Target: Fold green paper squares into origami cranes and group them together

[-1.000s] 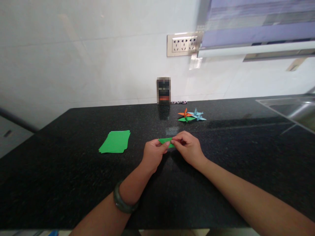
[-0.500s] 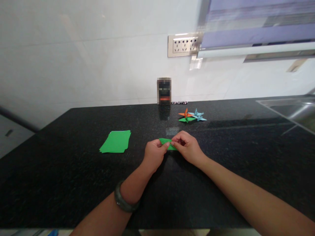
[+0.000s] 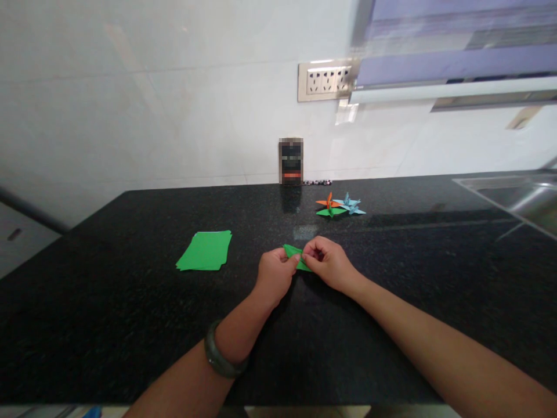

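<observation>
A small folded piece of green paper is pinched between both hands just above the black stone counter. My left hand is closed on its left part, thumb and fingers pressed together. My right hand grips its right part, fingers curled over it, so most of the paper is hidden. A dark bangle sits on my left wrist.
A stack of green paper sheets lies to the left. Folded paper figures, orange, green and light blue, rest further back. A small dark box stands against the wall, below a socket strip. A steel sink is at right.
Both hands have shifted slightly nearer and lower, and the green paper now tilts, with less of it showing between the fingers.
</observation>
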`<action>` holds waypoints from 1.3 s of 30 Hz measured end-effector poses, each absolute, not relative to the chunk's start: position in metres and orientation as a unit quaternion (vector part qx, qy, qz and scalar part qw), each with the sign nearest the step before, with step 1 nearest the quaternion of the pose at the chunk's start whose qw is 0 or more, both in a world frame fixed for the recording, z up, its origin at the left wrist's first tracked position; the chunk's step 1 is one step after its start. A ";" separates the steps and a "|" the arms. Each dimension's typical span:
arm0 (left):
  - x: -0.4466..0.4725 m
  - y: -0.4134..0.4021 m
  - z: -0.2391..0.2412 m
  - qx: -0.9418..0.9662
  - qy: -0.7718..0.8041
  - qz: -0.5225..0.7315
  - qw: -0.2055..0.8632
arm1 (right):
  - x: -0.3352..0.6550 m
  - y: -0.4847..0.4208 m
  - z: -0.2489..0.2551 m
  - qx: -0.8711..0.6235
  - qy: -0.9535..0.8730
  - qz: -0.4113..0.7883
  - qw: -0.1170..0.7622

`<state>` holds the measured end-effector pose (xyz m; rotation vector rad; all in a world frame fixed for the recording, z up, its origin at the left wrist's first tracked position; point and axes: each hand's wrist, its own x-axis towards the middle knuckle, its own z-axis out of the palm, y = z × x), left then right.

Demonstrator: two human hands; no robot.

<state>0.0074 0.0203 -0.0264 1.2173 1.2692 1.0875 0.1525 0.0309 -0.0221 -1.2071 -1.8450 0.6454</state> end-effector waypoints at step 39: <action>0.015 0.017 -0.017 0.356 0.467 0.525 0.616 | 0.137 0.008 -0.022 -0.471 -0.805 0.039 0.358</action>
